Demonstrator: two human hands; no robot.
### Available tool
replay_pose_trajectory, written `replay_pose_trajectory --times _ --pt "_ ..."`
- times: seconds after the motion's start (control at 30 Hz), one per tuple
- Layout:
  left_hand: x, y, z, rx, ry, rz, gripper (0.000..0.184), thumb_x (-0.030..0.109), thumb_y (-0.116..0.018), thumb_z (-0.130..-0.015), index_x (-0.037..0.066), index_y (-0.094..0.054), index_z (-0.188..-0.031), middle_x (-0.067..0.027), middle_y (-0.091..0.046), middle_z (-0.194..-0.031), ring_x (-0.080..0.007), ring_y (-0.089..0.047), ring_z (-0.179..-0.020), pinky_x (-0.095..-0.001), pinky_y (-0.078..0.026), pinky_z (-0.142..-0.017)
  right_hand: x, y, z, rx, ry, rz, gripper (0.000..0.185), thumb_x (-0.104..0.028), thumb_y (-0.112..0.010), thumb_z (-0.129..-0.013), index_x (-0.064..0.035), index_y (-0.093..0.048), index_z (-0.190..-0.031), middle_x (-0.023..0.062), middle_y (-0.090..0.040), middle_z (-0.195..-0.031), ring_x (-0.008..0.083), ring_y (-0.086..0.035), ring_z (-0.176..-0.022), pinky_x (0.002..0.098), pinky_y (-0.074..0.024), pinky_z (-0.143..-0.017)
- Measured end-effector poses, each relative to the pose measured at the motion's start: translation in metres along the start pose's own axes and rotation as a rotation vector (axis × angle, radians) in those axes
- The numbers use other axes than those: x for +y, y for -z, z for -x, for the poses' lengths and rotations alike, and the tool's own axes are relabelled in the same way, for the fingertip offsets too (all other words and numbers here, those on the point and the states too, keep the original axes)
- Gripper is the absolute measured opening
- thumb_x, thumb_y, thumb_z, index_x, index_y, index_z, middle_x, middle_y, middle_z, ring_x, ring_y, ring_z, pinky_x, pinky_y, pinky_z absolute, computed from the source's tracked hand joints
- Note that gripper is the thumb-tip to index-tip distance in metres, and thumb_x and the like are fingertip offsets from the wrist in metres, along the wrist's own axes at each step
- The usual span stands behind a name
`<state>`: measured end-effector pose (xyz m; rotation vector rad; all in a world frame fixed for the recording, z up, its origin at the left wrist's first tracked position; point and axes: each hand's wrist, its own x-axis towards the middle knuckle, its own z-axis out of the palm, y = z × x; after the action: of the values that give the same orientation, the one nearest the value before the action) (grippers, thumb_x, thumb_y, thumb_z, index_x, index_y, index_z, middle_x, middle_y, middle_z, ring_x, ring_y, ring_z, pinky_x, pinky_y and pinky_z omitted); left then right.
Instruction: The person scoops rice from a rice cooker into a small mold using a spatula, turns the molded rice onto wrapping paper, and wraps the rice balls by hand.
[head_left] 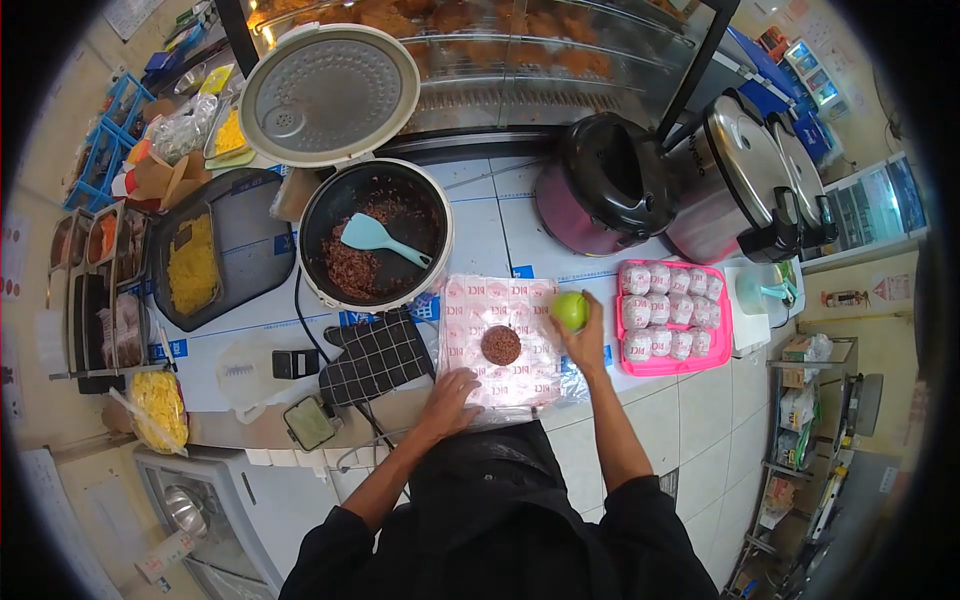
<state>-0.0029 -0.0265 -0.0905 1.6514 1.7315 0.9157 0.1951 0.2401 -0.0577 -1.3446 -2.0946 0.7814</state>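
Observation:
A small stack of printed wrapping paper (470, 310) lies in front of me, with a round patty of dark reddish rice (501, 345) on it. My left hand (450, 402) rests on the paper's near left corner, fingers laid out and holding nothing. Over the paper's right edge, my right hand (583, 335) grips a smooth, round, bright green object (571, 311); its exact kind does not show. To the right, a pink tray (628, 362) holds rows of wrapped balls (668, 310) in the same printed paper.
Behind the paper stands an open rice cooker (440, 250) with dark rice and a light blue rice paddle (385, 240). A closed purple cooker (590, 200) stands back right. Left are a black checked oven mitt (375, 358) and a dark tray (265, 235) with yellow food.

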Motion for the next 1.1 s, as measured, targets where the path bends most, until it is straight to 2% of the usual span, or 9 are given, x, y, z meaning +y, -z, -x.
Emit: replay_pose_trajectory --times 0.07,0.2,0.27,0.37,0.5,0.7,0.87,1.0,1.1 --pt "-0.002 -0.005 0.0 0.086 0.043 0.107 0.048 0.015 -0.083 -0.08 0.001 -0.063 -0.121 -0.0198 -0.057 -0.135 -0.0404 -0.048 -0.135 -0.0504 -0.037 -0.119 -0.016 -0.009 0.022 -0.157 -0.002 -0.242 0.082 -0.028 -0.088 -0.082 0.0023 -0.045 -0.144 0.0261 -0.052 -0.139 0.0424 -0.051 -0.132 0.0469 -0.0433 -0.112" --pt "0.011 -0.011 -0.009 0.351 0.14 0.034 0.052 0.008 -0.081 -0.083 0.0 -0.057 -0.128 -0.0225 -0.047 -0.145 -0.0418 -0.048 -0.135 -0.0499 -0.041 -0.117 -0.042 -0.036 0.052 -0.375 0.328 -0.094 0.085 -0.032 -0.089 -0.081 -0.0003 -0.045 -0.146 0.0268 -0.049 -0.144 0.0443 -0.046 -0.138 0.0477 -0.0426 -0.115" --pt "0.015 -0.012 -0.022 0.566 0.299 0.225 0.066 0.003 -0.079 -0.086 0.005 -0.045 -0.143 -0.022 -0.043 -0.149 -0.035 -0.048 -0.138 -0.0442 -0.054 -0.101 -0.05 -0.05 0.061 -0.399 0.311 -0.082 0.084 -0.034 -0.089 -0.081 -0.0021 -0.046 -0.146 0.0266 -0.046 -0.147 0.0455 -0.046 -0.137 0.0491 -0.0424 -0.115" --pt "0.01 -0.02 -0.036 0.553 0.43 0.485 0.081 0.001 -0.079 -0.086 0.005 -0.031 -0.151 -0.0201 -0.044 -0.148 -0.0302 -0.051 -0.136 -0.0412 -0.057 -0.096 -0.049 -0.063 0.067 -0.393 0.323 0.057 0.082 -0.032 -0.088 -0.08 -0.0046 -0.048 -0.146 0.0258 -0.044 -0.149 0.0454 -0.046 -0.137 0.0495 -0.043 -0.114" --pt "-0.007 -0.039 -0.043 0.461 0.554 0.57 0.085 0.001 -0.078 -0.086 0.003 -0.026 -0.152 -0.0206 -0.045 -0.146 -0.0296 -0.056 -0.13 -0.0402 -0.058 -0.093 -0.05 -0.067 0.068 -0.38 0.329 0.068 0.082 -0.031 -0.089 -0.079 -0.0062 -0.049 -0.147 0.0252 -0.044 -0.15 0.0451 -0.045 -0.138 0.0495 -0.0432 -0.114" --pt "-0.013 -0.048 -0.056 0.418 0.61 0.405 0.081 -0.003 -0.074 -0.085 -0.003 -0.028 -0.151 -0.0231 -0.054 -0.137 -0.0285 -0.068 -0.11 -0.0364 -0.059 -0.088 -0.052 -0.067 0.069 -0.375 0.277 0.003 0.081 -0.027 -0.089 -0.077 -0.0071 -0.05 -0.146 0.0237 -0.044 -0.15 0.0447 -0.045 -0.138 0.0495 -0.0417 -0.115" --pt "-0.018 -0.034 -0.069 0.263 0.708 0.253 0.051 0.006 -0.069 -0.09 -0.005 -0.049 -0.136 -0.016 -0.073 -0.098 -0.0262 -0.073 -0.093 -0.0389 -0.058 -0.084 -0.051 -0.071 0.07 -0.361 0.266 0.009 0.086 -0.024 -0.09 -0.076 -0.0046 -0.046 -0.147 0.0259 -0.045 -0.149 0.0454 -0.045 -0.138 0.0498 -0.0412 -0.116" --pt "-0.036 -0.048 -0.066 0.305 0.614 0.3 0.034 0.008 -0.065 -0.092 -0.002 -0.061 -0.124 -0.0137 -0.073 -0.093 -0.0258 -0.072 -0.088 -0.0393 -0.058 -0.084 -0.047 -0.068 0.066 -0.353 0.243 -0.068 0.086 -0.021 -0.09 -0.075 -0.0032 -0.046 -0.146 0.0254 -0.046 -0.147 0.0446 -0.046 -0.137 0.0497 -0.041 -0.116" --pt "-0.026 -0.037 -0.069 0.197 0.74 0.422 0.028 0.008 -0.063 -0.093 0.001 -0.066 -0.119 -0.011 -0.073 -0.099 -0.0232 -0.07 -0.091 -0.0356 -0.055 -0.089 -0.042 -0.067 0.064 -0.353 0.22 -0.133 0.085 -0.02 -0.09 -0.076 -0.0018 -0.046 -0.146 0.0248 -0.047 -0.147 0.043 -0.047 -0.137 0.0476 -0.0412 -0.116"
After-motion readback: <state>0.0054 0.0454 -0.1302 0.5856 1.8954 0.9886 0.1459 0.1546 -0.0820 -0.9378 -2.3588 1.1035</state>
